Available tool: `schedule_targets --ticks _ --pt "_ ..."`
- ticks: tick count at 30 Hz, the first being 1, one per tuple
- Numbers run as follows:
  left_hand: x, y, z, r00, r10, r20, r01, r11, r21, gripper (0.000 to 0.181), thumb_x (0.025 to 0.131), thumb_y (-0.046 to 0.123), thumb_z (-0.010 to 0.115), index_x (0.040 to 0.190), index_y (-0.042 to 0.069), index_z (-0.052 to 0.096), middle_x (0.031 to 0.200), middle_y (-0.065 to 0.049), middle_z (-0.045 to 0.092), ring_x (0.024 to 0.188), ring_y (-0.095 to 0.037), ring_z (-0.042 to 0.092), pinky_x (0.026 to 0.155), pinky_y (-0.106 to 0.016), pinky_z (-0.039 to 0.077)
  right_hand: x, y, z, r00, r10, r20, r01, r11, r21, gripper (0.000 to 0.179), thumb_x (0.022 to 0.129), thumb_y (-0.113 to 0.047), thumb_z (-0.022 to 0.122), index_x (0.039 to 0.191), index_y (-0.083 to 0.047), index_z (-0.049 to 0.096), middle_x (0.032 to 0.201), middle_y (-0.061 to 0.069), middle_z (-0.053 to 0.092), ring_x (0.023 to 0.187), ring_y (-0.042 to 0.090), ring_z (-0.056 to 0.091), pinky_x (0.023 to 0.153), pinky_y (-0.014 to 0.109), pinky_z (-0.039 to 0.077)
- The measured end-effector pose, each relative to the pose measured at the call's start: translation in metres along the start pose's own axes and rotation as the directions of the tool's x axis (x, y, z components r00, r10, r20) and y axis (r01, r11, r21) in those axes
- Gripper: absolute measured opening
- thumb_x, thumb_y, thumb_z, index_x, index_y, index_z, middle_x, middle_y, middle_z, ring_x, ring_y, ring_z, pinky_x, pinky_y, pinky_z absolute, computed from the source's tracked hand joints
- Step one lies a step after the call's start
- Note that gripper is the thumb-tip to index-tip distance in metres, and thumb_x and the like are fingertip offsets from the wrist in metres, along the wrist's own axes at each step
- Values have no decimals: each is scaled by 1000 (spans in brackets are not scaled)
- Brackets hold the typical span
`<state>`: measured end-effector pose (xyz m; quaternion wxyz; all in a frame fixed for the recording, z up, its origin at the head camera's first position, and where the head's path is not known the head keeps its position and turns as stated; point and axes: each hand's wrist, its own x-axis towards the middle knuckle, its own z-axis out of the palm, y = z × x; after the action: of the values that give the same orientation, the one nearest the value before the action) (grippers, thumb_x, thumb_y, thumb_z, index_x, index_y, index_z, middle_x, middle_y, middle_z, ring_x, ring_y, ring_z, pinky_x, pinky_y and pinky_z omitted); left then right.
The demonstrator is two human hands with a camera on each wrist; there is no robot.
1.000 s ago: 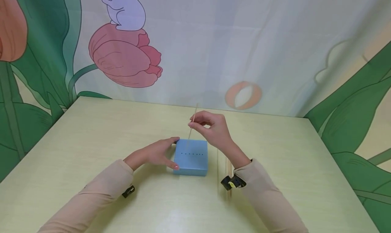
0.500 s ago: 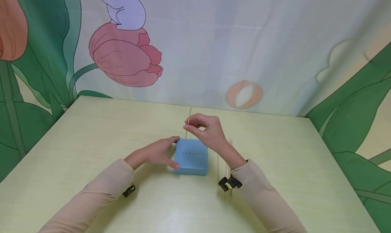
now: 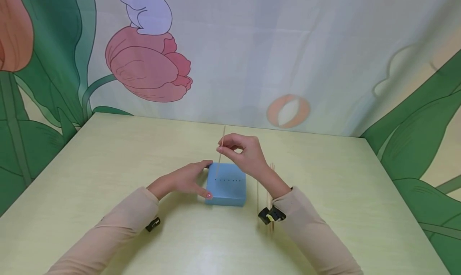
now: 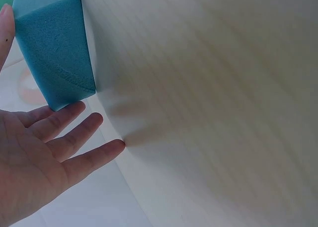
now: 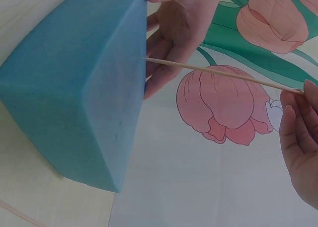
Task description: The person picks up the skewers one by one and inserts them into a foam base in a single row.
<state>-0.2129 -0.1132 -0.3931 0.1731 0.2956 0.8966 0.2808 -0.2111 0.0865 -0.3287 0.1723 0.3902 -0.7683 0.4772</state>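
A blue foam block (image 3: 227,191) lies flat on the table, a row of several small dark holes across its top. My left hand (image 3: 184,181) grips its left side, thumb at the near corner and fingers at the far one. In the left wrist view the fingertips touch the end of the block (image 4: 57,48), and the outer fingers are spread. Between thumb and fingers, my right hand (image 3: 243,151) pinches a thin wooden skewer (image 3: 219,159) above the block. The skewer (image 5: 218,72) has its pointed tip right at the block's top face in the right wrist view, near the left end of the row.
Several more skewers (image 3: 272,227) lie together on the pale table (image 3: 338,211), partly under my right forearm. One single skewer (image 3: 257,201) lies between them and the block. A curtain (image 3: 223,59) printed with flowers hangs behind the table.
My right hand has moved a little left and down with the skewer, bringing its tip toward the left end of the holes. It has barely moved in the last half second. The left hand keeps its grip.
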Motion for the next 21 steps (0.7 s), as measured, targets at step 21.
schedule_targets --ticks 21 --pt "1 -3 1 1000 26 -3 -26 1000 -17 104 68 46 76 141 -5 21 143 -19 31 127 -34 35 102 -45 30 -9 8 10 997 62 46 -62 998 0 6 79 -3 69 84 1 66 76 8 67 67 14 63 63 23 52"
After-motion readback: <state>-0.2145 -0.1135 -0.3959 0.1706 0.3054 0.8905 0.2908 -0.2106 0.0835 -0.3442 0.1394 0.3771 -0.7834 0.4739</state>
